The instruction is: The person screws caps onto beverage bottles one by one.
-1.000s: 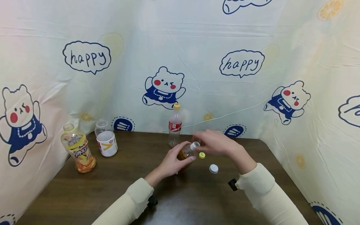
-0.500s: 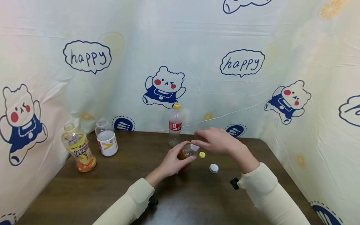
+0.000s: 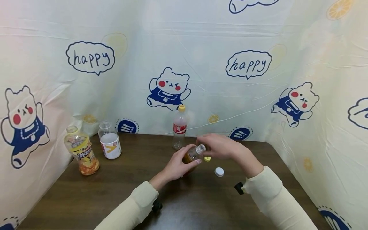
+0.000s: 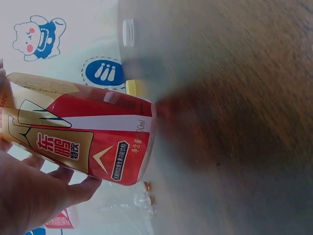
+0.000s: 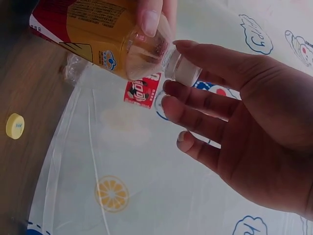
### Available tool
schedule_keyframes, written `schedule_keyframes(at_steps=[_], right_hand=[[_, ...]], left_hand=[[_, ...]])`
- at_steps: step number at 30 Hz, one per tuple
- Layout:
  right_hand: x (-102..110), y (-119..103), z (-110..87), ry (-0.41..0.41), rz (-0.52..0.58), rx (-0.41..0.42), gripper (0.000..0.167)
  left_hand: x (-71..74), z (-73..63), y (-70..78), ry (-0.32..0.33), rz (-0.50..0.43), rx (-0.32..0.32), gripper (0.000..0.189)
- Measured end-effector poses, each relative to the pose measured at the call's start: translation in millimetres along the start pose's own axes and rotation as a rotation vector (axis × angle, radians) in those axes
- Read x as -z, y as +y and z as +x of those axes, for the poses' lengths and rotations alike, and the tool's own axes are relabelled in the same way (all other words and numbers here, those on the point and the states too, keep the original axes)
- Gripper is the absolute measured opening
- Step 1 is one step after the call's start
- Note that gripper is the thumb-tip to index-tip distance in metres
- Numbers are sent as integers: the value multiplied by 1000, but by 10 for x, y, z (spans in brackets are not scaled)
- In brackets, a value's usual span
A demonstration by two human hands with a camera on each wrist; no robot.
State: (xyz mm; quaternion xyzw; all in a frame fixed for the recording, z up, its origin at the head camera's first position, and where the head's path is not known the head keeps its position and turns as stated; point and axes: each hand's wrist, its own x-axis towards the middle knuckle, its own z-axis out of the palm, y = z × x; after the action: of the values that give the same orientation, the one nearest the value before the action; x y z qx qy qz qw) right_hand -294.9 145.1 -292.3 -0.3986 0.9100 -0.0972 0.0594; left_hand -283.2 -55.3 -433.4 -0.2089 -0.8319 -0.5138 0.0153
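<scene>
My left hand [image 3: 176,165] grips a drink bottle [image 4: 98,127] with a red and gold label. The bottle is tilted, its neck towards my right hand [image 3: 220,147]. On the neck sits a white bottle cap [image 5: 187,69]; in the right wrist view my right thumb and index finger pinch it from either side while the other fingers spread loosely. The bottle's base hangs close over the table in the left wrist view. A yellow cap [image 3: 207,158] lies on the table below my right hand, and a loose white cap [image 3: 219,172] lies nearer to me.
A clear bottle [image 3: 179,128] with a red label and yellow cap stands behind my hands. To the left stand an uncapped yellow-labelled bottle [image 3: 81,151] and an uncapped clear jar [image 3: 110,141] with a white label. A printed curtain [image 3: 201,38] borders the brown table [image 3: 115,191].
My right hand rose slightly over the bottle's cap half a second ago, then came down and a little left again. The left hand keeps its grip on the bottle.
</scene>
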Motion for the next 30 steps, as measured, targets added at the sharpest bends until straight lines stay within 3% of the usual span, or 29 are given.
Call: schedule_keyframes(at_steps=[5,11,16,23,30], right_hand=[[11,-36,-1,-4,-72,-79,15],[13,-39,-3,35,-162,-137,26],[51,-31,-40,43,-102,-113,25],[73,-61,-62,-9,-29,-60,47],[66,-62,-52,10,-27,-24,18]], left_hand=[[-9,-3,15,-14,29,-15,60],[-17,6,13,-27,72,-36,63],[-16,7,6,-13,41,-27,61],[-17,5,-8,-16,38,-9,58],[-20,16,-15,-21,35,-12,59]])
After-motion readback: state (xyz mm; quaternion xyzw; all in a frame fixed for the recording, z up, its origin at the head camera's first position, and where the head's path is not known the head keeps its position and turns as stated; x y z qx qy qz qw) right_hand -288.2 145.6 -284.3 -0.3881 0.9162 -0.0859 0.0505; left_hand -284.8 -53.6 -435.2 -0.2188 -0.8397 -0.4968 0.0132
